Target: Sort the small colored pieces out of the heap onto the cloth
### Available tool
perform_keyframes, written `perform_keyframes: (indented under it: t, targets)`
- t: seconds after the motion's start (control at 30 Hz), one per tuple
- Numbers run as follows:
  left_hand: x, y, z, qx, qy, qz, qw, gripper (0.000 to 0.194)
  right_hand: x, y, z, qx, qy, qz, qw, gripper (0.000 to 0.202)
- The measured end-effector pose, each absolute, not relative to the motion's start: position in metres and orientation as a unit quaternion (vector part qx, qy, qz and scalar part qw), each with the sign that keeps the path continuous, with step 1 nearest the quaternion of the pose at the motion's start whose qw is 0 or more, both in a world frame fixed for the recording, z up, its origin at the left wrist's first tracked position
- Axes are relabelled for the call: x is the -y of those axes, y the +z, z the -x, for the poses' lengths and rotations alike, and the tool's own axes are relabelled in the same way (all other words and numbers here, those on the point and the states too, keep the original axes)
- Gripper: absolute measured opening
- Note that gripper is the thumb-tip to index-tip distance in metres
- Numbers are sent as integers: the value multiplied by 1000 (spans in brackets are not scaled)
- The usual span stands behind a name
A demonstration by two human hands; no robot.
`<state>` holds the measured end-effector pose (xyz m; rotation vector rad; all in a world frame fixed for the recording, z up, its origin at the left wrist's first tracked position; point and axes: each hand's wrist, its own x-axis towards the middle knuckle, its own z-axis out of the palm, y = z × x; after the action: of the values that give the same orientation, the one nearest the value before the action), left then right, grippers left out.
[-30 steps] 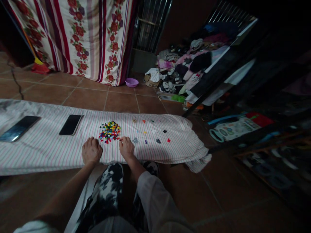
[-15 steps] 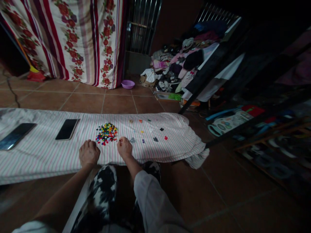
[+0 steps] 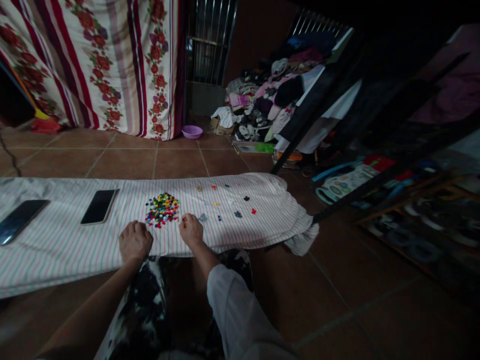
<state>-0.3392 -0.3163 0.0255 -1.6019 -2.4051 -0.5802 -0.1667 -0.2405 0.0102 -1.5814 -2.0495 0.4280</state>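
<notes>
A heap of small multicoloured pieces (image 3: 162, 210), like beads or buttons, lies on the striped cloth (image 3: 93, 250). My right hand (image 3: 191, 231) is at the heap's lower right edge, thumb and fingertips pinched together; whatever is between them is too small to make out. Curled into a loose fist, my left hand (image 3: 135, 242) rests on the cloth just left of and below the heap. To the right are small single-colour groups, among them grey pieces (image 3: 203, 217), dark grey pieces (image 3: 238, 214), red pieces (image 3: 253, 211), black pieces (image 3: 246, 198) and yellow pieces (image 3: 216, 204).
Two phones, a nearer-to-heap one (image 3: 99, 206) and a far-left one (image 3: 20, 220), lie on the cloth. Beyond it are a purple basin (image 3: 192, 132), a floral curtain (image 3: 123, 65) and piled clothes (image 3: 262, 100). A dark slanted post (image 3: 300, 130) stands at the right.
The view has shifted slightly, so the scene sits a little further left. Both hands keep nearly the same places beside the heap, and the small groups look unchanged.
</notes>
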Motion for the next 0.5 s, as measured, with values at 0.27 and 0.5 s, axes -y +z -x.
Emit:
perform_keyframes:
  t: [0.27,0.5]
  targets:
    - [317,19,343,810,-168,556,86,29,241,13,167,755,166,583,249,15]
    - [316,20,354,779,-121,615,35,34,242,15,166,760,168,576,248,15]
